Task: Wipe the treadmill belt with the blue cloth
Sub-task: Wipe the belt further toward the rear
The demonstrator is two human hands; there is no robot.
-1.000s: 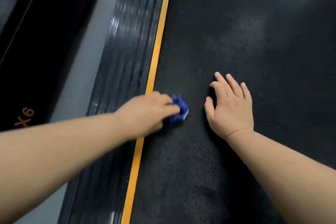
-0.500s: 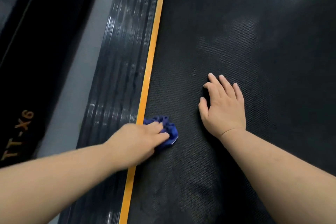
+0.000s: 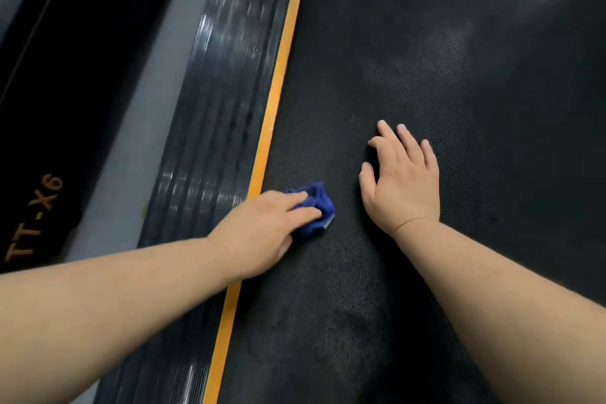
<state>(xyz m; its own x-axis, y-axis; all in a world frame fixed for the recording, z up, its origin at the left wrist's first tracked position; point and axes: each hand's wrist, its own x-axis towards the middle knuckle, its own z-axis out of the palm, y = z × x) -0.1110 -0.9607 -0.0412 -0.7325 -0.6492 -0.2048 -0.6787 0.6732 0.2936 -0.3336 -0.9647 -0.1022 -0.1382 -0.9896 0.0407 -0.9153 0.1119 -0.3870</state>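
Observation:
The black textured treadmill belt [image 3: 426, 59] fills the middle and right of the view. On it, just right of the yellow stripe, lies a small bunched blue cloth [image 3: 317, 205]. My left hand [image 3: 262, 233] reaches in from the left, grips the cloth and presses it onto the belt, with its fingers lying over the near side of the cloth. A short way to the right, my right hand [image 3: 403, 180] rests flat on the belt with its fingers spread and holds nothing.
A yellow stripe [image 3: 278, 82] runs along the belt's left edge. Beside it is a ribbed black side rail [image 3: 223, 82]. Further left are a grey strip of floor [image 3: 131, 141] and a black panel [image 3: 42, 207] lettered TT-X6.
My left hand drew the cloth back toward me and against the yellow stripe, then slid it right again toward my right hand. The right hand stayed planted on the belt.

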